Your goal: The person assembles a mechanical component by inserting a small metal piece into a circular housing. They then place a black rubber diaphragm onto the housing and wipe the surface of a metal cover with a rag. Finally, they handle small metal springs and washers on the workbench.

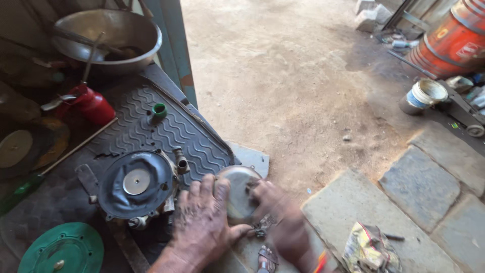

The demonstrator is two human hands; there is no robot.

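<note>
The left hand lies fingers spread, its fingertips resting on the left edge of a round metal cover. The right hand, blurred, grips the cover's right edge with curled fingers. The cover sits at the edge of a ribbed rubber mat, just right of a round housing with a black diaphragm.

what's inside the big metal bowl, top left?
The metal bowl holds a dark rod-like tool leaning over its rim and some dark bits near the far wall. Its bottom is in shadow, so anything more there cannot be made out.
</note>
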